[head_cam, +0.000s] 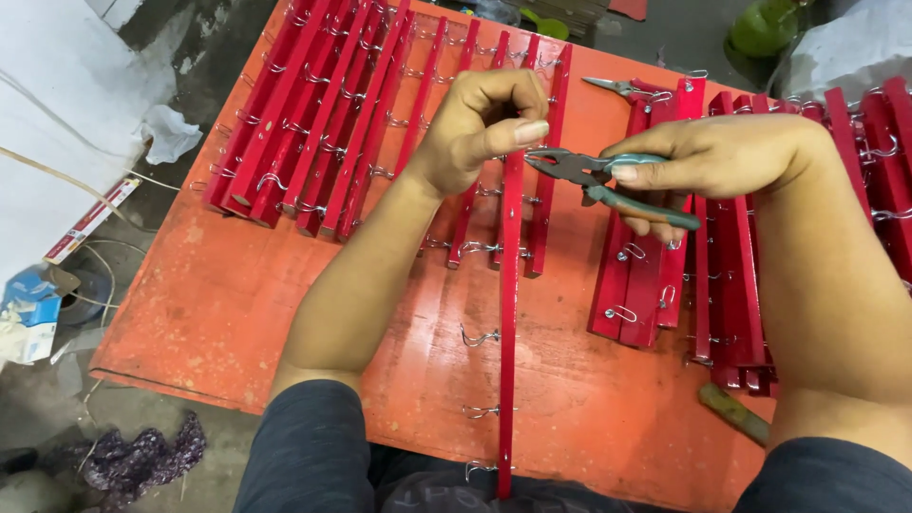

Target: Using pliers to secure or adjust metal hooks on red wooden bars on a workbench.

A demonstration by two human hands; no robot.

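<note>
My left hand (pixel 483 123) grips the upper part of a long red strip (pixel 509 313) that stands on edge and runs toward me, with small wire hooks (pixel 480 336) sticking out of its left side. My right hand (pixel 712 157) holds green-handled pliers (pixel 594 176). Their jaws point left and touch the strip just below my left thumb.
An orange-red board (pixel 209 304) serves as the worktop. Stacks of red hooked strips lie at the back left (pixel 313 114) and on the right (pixel 722 285). A second pair of pliers (pixel 617 88) lies at the back. A wooden handle (pixel 733 413) rests near the front right edge.
</note>
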